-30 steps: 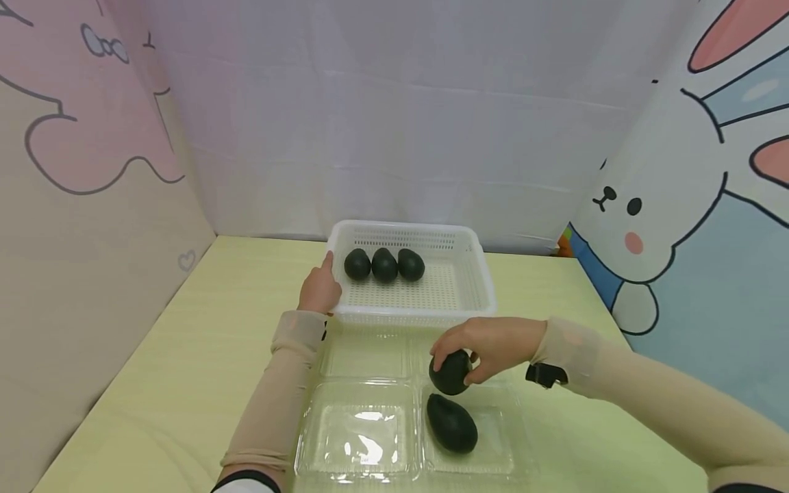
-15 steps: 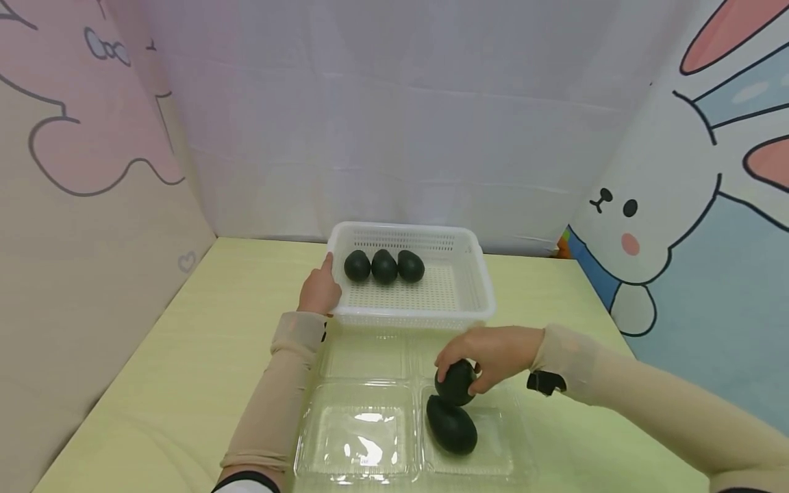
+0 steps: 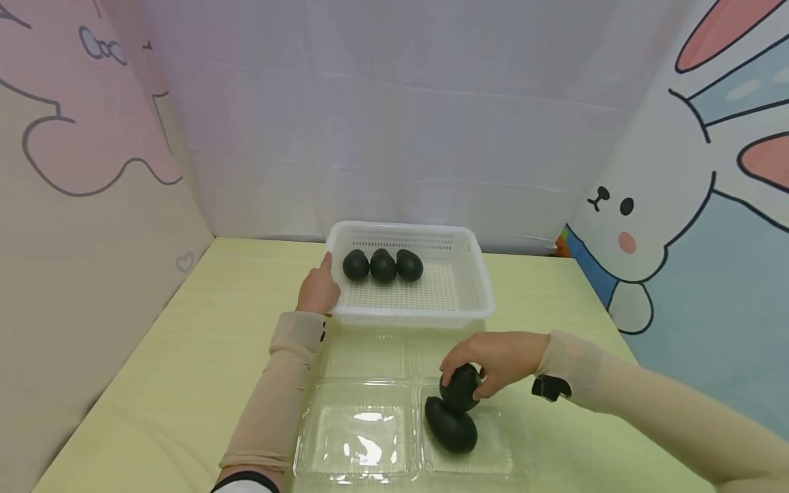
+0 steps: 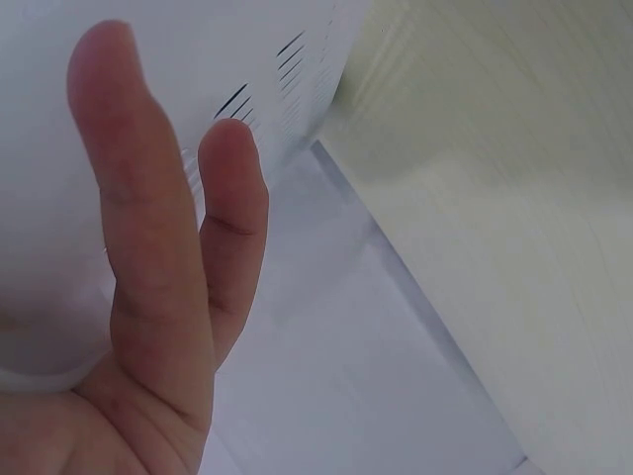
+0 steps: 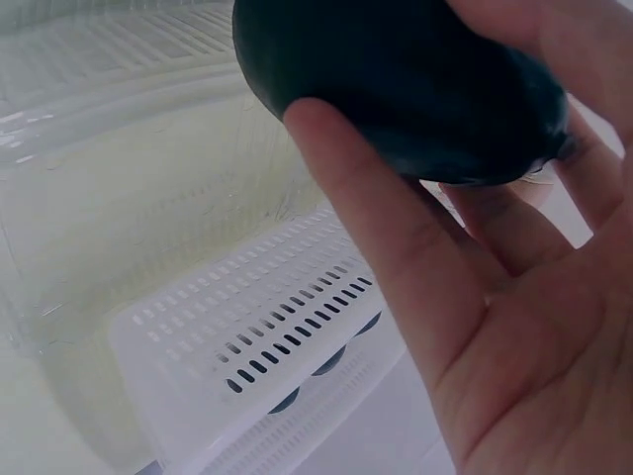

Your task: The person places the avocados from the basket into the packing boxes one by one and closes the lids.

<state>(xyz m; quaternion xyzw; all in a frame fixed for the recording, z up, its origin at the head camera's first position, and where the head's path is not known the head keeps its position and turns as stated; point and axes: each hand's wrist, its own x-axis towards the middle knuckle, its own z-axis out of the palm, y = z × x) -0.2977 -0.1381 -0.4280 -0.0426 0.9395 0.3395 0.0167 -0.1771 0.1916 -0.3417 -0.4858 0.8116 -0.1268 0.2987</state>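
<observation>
My right hand [image 3: 502,357] grips a dark green avocado [image 3: 459,392] over the right side of the clear plastic tray [image 3: 335,438]; in the right wrist view, fingers curl round the avocado [image 5: 396,89]. Just in front of it, a second avocado [image 3: 451,428] lies in the tray's near right compartment, and the two overlap in the head view. At the left side of the white perforated basket [image 3: 425,313], my left hand [image 3: 318,287] rests with its index finger extended along the rim. Two straight fingers [image 4: 148,237] show against the basket wall in the left wrist view.
Three avocados [image 3: 383,266] stand in a row in the back left of the basket. The basket sits behind the tray on the pale yellow table [image 3: 166,383]. A white cloth wall [image 3: 394,123] rises behind, with cartoon-printed panels left and right.
My right hand has moved the gripped avocado nearer and slightly right, toward the one lying in the tray. My left hand has stayed at the basket.
</observation>
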